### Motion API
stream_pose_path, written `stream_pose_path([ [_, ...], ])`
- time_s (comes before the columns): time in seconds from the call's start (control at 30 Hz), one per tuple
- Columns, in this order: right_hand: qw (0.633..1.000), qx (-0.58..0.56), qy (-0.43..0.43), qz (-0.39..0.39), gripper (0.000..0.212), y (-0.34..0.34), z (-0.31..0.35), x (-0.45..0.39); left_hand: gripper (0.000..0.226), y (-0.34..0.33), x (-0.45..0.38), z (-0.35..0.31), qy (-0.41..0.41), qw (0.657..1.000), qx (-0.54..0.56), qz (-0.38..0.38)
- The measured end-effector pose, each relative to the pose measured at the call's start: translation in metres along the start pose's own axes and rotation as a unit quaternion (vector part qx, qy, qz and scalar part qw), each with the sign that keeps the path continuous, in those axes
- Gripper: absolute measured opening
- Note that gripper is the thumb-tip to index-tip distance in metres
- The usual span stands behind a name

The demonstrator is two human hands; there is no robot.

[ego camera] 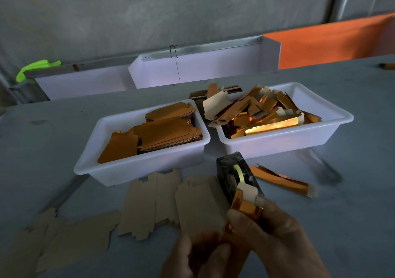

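Observation:
A small gold-foil carton (245,207), partly folded with a pale flap on top, is held between both hands near the bottom of the head view. My right hand (275,235) grips its upper part, thumb on the foil. My left hand (192,258) pinches its lower end. Just behind the carton stands a black tape dispenser (233,175) with a yellowish roll. Flat brown carton blanks (154,203) lie spread on the grey table to the left.
Two white tubs stand behind: the left tub (136,171) holds stacked flat gold blanks, the right tub (299,141) a loose heap of folded cartons. One folded gold carton (282,180) lies right of the dispenser. White trays (192,68) and orange cloth (333,42) line the far edge.

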State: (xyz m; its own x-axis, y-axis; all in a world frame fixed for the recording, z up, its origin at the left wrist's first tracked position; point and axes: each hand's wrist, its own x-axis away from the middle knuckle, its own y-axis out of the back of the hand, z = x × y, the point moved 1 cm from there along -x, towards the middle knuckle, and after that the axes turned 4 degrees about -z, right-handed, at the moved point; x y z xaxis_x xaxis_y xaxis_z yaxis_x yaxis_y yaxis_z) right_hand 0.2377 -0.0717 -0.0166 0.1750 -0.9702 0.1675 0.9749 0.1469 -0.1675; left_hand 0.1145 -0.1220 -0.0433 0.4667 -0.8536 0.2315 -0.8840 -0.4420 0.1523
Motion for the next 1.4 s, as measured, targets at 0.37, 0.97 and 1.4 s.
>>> stream_pose_path([
  [0.37,0.99,0.067,-0.034,0.12,0.018,0.004,0.004,-0.011,0.046,0.003,0.01,0.002,0.049,0.981,0.124,0.138],
  [0.97,0.979,0.178,0.026,-0.092,0.026,0.078,-0.029,-0.035,0.039,-0.003,0.006,0.0,0.141,0.952,0.269,0.027],
  [1.4,0.928,0.348,0.13,-0.038,0.011,0.062,-0.02,-0.04,0.038,-0.036,0.003,0.007,0.075,0.965,0.247,0.05],
])
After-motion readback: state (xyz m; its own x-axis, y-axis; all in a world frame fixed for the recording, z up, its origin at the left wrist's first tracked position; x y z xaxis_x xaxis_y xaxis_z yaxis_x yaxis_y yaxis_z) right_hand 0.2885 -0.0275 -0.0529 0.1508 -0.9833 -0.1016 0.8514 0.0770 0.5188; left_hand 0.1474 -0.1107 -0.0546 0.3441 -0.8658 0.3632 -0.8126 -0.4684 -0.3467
